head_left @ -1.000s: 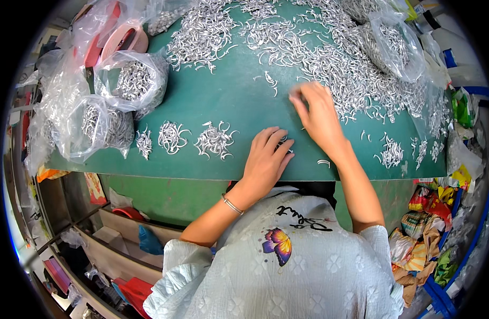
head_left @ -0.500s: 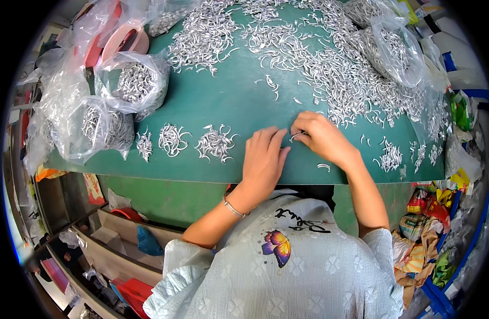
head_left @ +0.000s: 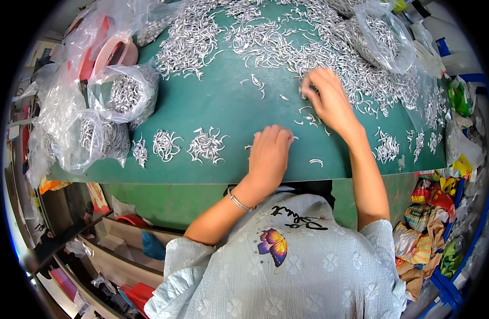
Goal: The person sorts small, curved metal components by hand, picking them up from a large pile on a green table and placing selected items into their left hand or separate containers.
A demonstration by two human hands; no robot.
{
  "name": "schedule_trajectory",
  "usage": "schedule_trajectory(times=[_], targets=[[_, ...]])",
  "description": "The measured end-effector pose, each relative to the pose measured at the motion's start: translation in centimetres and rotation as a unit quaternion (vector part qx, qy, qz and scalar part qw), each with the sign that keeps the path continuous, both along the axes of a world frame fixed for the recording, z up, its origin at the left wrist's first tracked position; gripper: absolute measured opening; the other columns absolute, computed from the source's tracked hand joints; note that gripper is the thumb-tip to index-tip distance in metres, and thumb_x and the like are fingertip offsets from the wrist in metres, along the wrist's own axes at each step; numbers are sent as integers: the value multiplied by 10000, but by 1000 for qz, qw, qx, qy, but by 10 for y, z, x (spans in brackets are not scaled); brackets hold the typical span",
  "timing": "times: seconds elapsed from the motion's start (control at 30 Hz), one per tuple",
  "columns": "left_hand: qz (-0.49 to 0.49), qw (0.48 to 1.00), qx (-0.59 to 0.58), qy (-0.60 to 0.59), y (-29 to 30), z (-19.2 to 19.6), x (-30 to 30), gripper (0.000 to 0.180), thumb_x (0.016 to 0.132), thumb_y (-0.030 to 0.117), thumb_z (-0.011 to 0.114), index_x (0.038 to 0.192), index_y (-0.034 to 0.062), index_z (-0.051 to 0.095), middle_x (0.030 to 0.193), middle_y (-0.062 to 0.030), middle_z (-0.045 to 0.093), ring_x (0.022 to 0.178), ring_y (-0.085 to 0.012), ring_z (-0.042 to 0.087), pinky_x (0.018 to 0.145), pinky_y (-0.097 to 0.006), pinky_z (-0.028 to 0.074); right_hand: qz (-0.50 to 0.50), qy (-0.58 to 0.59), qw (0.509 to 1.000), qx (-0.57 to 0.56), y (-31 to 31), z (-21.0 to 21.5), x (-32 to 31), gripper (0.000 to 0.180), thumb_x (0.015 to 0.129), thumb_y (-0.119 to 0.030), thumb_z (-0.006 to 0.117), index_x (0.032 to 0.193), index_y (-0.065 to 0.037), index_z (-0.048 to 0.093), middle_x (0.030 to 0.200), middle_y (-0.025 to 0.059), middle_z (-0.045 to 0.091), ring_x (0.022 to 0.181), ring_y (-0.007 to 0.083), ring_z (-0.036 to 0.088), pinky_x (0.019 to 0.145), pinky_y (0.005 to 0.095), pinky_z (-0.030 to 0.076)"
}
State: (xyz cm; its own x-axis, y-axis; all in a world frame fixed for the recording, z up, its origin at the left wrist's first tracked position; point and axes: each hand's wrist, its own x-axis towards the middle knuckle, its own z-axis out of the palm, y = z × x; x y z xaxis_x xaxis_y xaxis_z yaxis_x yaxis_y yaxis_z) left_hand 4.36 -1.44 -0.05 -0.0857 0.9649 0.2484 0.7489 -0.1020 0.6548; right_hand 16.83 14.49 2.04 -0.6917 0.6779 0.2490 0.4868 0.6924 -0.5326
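Note:
My left hand [head_left: 271, 158] is curled low over the green table near its front edge. The pale end of a small curved silver piece [head_left: 295, 138] pokes out by its fingertips. Farther forward, my right hand [head_left: 329, 101] bends its fingers down at the near edge of a broad heap of curved silver metal pieces [head_left: 276, 45]; what lies between its fingertips is too blurred to make out. Under its wrist are a few loose pieces [head_left: 311, 117]. A small pile of the same pieces [head_left: 207, 145] sits left of my left hand, and two pieces [head_left: 315, 161] lie together to its right.
Two smaller piles [head_left: 166, 145] stand at the left, and another pile [head_left: 387, 147] at the right. Clear plastic bags of pieces [head_left: 128, 95] stand at the left edge, beside a pink basket [head_left: 115, 52]. Another filled bag [head_left: 384, 40] rests at the far right.
My right hand has moved forward and away from my left hand, to the heap's edge. The left hand has curled tighter. Loose pieces now show where the right hand was.

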Motion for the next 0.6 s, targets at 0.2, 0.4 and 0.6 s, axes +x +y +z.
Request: schedule_trajectory(times=[0.2,0.4,0.6], targets=[[63,998,-1,-32,-9,1,10,180,859,14,611,1036,11,586,877,-142,562,822,-322,558,709,-424,435,128,-60,982,-126,-46,7,35,96,770,-81,687,802,-22,618,832,94,602,873,297,579,805,406,426],[29,999,10,24,9,-7,23,153,861,36,613,1011,7,613,892,-142,560,813,-326,556,705,-423,444,-11,-74,994,81,-22,-6,20,110,762,-81,689,845,-38,631,886,87,556,935,271,530,820,386,395],[-35,999,-13,26,6,-8,25,207,839,46,645,1041,9,615,965,-137,569,875,-322,550,751,-412,446,-7,-55,997,47,-24,-1,36,88,802,-65,665,843,-42,590,893,86,540,886,285,503,773,381,369]])
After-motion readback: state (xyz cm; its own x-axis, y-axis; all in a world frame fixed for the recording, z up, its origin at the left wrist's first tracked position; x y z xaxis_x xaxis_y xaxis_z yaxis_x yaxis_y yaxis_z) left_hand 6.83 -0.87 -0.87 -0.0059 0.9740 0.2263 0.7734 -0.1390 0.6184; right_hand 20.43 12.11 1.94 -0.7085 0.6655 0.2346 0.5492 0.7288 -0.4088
